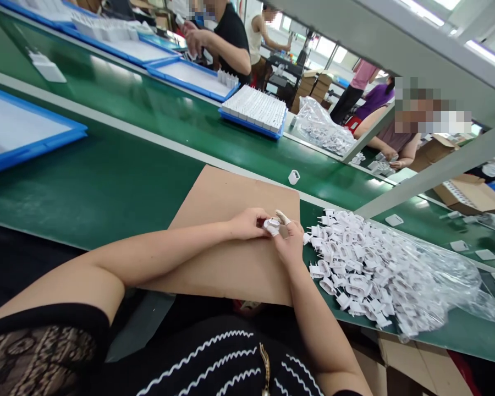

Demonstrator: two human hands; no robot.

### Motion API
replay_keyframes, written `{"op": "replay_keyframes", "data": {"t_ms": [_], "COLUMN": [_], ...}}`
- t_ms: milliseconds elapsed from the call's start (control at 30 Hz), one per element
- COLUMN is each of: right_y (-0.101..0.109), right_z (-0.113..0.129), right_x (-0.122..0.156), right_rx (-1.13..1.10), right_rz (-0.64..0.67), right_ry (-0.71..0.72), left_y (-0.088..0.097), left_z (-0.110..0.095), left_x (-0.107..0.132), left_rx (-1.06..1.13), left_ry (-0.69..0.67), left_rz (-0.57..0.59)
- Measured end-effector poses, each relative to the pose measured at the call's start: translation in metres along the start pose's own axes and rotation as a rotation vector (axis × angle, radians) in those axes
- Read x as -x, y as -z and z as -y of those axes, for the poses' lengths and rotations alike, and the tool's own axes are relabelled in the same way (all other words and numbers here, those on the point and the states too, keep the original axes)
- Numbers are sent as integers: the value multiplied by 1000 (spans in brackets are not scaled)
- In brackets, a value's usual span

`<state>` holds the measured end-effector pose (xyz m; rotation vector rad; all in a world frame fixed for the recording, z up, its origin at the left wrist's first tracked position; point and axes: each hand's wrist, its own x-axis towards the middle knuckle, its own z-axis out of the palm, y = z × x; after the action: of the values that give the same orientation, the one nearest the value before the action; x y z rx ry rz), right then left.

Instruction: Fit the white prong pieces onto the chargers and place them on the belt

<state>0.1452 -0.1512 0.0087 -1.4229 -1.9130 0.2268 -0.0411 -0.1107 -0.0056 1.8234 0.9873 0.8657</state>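
Above a sheet of brown cardboard [231, 264], my left hand [251, 223] pinches a small white plug part [271, 225] from its left side. My right hand [291, 241] closes on the same part from the right, with whitish coverings on its thumb and a finger. Fingers partly hide the piece, so its details are unclear. Just right of my right hand lies a big heap of white plug housings [355, 258], many with pins, spilling from a clear plastic bag [449, 275].
A white housing [294, 176] sits on the green conveyor belt [157, 121] ahead. Blue trays [33, 148] stand at the left; another tray [253, 126] holds rows of white parts across the belt. A slanted metal post [433, 159] rises at right. Several co-workers sit or stand beyond.
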Motion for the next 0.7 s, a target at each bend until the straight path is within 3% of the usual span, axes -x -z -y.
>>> {"op": "replay_keyframes", "data": {"t_ms": [67,167,267,333,433,500,567,633,700], "right_y": [14,40,56,60,58,55,52,49,45], "right_z": [-1,-7,-15,-20,-23,-24,-26,-30,-33], "right_x": [-1,0,1,1,-1,-5,-9,-13,-16], "right_rx": [98,441,697,742,716,653,478,123,-358], "right_rz": [-25,-43,122,216,220,172,68,-71,-158], "right_ry": [-1,-127,-312,-357,-366,-389,-417,-449,-506], "left_y": [7,29,64,87,110,111,102,86,66], "left_z": [4,15,31,41,52,54,51,45,38], "left_x": [-13,-49,-95,-123,-151,-161,-164,-165,-169], "left_rx": [5,-77,-288,-391,-423,-449,-531,-625,-647], "left_ry": [43,83,211,296,369,431,455,369,239], "left_rz": [-15,-154,-374,-479,-506,-532,-688,-856,-843]}}
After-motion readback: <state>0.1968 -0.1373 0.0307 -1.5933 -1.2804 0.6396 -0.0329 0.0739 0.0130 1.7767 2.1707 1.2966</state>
